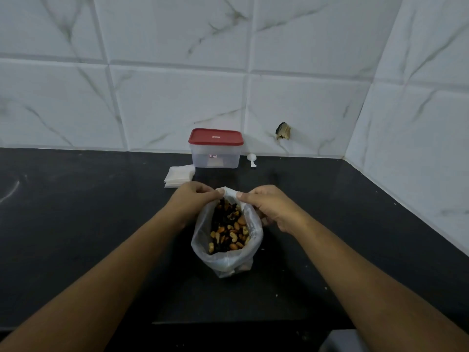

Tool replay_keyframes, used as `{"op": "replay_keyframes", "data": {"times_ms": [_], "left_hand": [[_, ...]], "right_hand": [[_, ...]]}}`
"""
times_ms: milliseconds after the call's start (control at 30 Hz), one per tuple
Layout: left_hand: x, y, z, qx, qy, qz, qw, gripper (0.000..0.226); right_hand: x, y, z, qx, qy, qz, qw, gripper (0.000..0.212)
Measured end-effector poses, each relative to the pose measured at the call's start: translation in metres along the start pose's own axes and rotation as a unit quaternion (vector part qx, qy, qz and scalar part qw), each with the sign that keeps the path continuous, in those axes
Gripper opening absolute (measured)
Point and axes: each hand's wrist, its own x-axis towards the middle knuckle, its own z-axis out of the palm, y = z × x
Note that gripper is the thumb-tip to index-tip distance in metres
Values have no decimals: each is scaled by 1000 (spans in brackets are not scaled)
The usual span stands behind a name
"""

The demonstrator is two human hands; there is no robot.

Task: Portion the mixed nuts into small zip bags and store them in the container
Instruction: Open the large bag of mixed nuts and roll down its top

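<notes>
Left hand (193,199), right hand (270,208): fingers (250,196) pinching nut bag (223,260) rim, mid-frame. Spread mouth wide, keep upright.

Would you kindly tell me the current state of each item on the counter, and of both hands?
Nut bag: upright, mouth open, mixed nuts inside.
Container: closed, red lid on.
Small zip bags: flat stack, unfilled, left of the container.
Scoop: lying on the counter, untouched.
Left hand: pinches the nut bag's far rim.
Right hand: pinches the same rim.
</notes>
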Motion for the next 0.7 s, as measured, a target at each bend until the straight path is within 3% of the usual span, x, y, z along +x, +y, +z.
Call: {"op": "replay_keyframes", "data": {"times_ms": [100,167,233,300,367,433,533,700], "left_hand": [[-2,7,1,213,51,90,971,16],[-2,11,1,280,83,110,950,15],[1,9,-1,227,75,83,967,16],[2,8,-2,98,52,23,994,18],[0,9,1,-26,36,-25,999,18],[-2,9,4,-75,36,-39,996,18],[-8,3,0,-24,20,-19,999,14],[-29,6,-17,208,13,-14,978,25]], "right_hand": [[4,0,3,-73,40,-46,995,32],[4,0,3,-111,67,-57,990,31],[4,1,1,-120,84,-49,988,33],[4,2,0,-102,74,-23,992,34],[2,1,1,-76,69,-1,995,38],[-1,0,1,-63,65,-10,996,36],[-10,3,-3,-86,52,-32,994,21],[-23,4,-15,-163,24,-8,986,37]]}}
